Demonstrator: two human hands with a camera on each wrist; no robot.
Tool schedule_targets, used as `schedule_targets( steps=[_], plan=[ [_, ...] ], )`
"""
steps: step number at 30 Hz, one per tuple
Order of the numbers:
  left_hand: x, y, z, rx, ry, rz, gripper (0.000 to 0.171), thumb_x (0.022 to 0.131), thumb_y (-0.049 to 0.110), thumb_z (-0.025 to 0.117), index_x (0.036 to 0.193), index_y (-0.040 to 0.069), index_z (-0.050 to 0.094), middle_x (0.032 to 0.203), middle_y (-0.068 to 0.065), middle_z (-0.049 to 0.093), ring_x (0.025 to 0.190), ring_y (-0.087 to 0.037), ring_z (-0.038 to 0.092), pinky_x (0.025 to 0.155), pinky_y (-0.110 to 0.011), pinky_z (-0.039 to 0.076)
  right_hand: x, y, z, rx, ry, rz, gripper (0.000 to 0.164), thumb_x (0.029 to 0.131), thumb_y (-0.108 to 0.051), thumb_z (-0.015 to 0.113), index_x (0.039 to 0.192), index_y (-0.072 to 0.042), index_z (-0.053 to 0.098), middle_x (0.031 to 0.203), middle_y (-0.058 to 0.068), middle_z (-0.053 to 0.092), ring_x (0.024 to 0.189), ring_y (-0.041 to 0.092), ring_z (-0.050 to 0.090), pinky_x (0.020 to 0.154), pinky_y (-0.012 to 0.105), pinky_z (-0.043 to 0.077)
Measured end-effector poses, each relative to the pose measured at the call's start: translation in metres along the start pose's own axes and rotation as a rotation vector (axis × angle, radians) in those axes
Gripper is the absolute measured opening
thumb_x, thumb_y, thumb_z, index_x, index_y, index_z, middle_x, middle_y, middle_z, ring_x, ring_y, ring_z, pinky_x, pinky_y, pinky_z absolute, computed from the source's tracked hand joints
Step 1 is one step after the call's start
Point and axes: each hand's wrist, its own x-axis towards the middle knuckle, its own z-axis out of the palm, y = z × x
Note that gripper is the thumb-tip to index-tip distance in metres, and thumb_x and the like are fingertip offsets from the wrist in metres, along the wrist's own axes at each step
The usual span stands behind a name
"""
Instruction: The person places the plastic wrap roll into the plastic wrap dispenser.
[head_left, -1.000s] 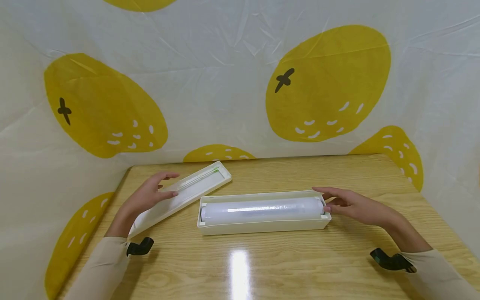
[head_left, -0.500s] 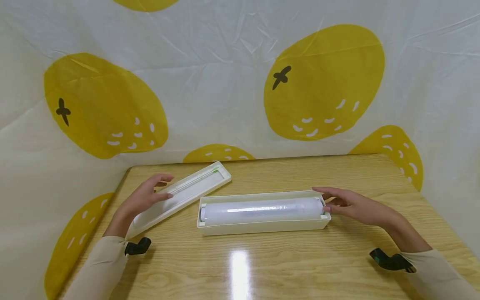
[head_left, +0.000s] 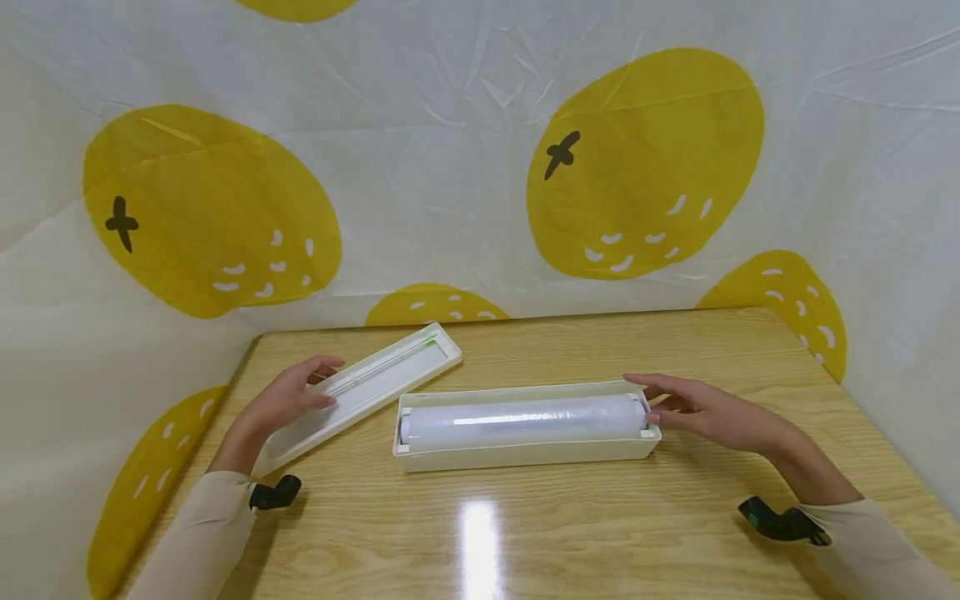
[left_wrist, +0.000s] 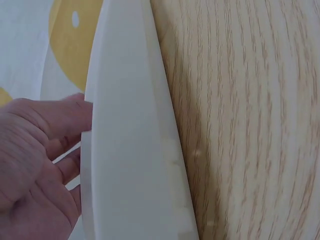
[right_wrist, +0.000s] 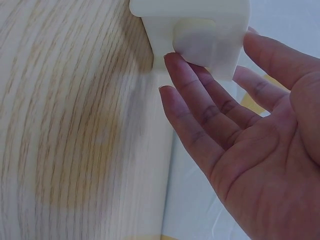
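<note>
A roll of cling film [head_left: 517, 423] lies inside the long white dispenser box [head_left: 525, 455] at mid-table. My right hand [head_left: 716, 415] is at the box's right end. In the right wrist view, its extended fingers [right_wrist: 197, 95] touch the end wall. The white lid [head_left: 352, 421] lies upside down and slanted to the left of the box. Inside it runs a clear cutter strip [head_left: 390, 362] with a green slider [head_left: 431, 340]. My left hand [head_left: 285, 398] hovers over the lid's near half, thumb apart from the fingers. In the left wrist view, the lid's wall hides those fingertips.
Box and lid rest on a wood-grain table [head_left: 555, 533]. A white sheet [head_left: 420, 192] with large yellow fruit prints hangs behind and along the sides. Black straps [head_left: 274, 492] sit around both wrists.
My left hand has drawn slightly back and lowered toward the lid, its fingertips shifting left. The right hand, box, film roll and lid look nearly unchanged.
</note>
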Motion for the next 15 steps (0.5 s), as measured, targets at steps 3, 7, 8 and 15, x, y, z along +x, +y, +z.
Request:
schedule_targets(
  steps=[3,7,8,15],
  plan=[
    [0.0001,-0.0015,-0.0001,0.035,-0.001,-0.016,0.054,0.090,-0.003,0.071,0.140,-0.003,0.052,0.129,-0.024,0.061,0.118,-0.041,0.055,0.099,-0.055,0.045,-0.0003,-0.0001,0.0001,-0.002,0.004,0.001,0.060,0.106,-0.022,0.057,0.159,-0.010,0.032,0.139,0.019,0.055,0.118,0.009,0.059,0.089,0.023,0.054],
    [0.0000,-0.0024,-0.0002,0.068,0.007,-0.021,0.050,0.089,-0.006,0.071,0.136,-0.003,0.056,0.118,-0.020,0.067,0.108,-0.035,0.060,0.092,-0.046,0.049,-0.0006,-0.0005,0.0002,-0.005,0.006,0.007,0.060,0.106,-0.023,0.057,0.159,-0.011,0.032,0.139,0.019,0.055,0.117,0.010,0.059,0.088,0.023,0.054],
    [-0.0001,-0.0023,-0.0004,0.075,0.010,-0.020,0.049,0.089,-0.006,0.071,0.135,-0.002,0.056,0.116,-0.019,0.068,0.107,-0.034,0.061,0.090,-0.045,0.049,-0.0007,-0.0008,0.0001,-0.006,0.007,0.009,0.060,0.106,-0.023,0.057,0.159,-0.011,0.032,0.138,0.019,0.055,0.117,0.010,0.059,0.088,0.023,0.054],
    [0.0006,-0.0020,-0.0024,0.103,0.038,-0.010,0.049,0.089,-0.006,0.071,0.136,-0.002,0.057,0.116,-0.021,0.069,0.106,-0.036,0.064,0.089,-0.046,0.052,-0.0009,-0.0039,-0.0006,-0.002,0.010,0.007,0.060,0.106,-0.023,0.056,0.159,-0.011,0.033,0.138,0.019,0.056,0.118,0.015,0.060,0.088,0.024,0.054]
  ],
)
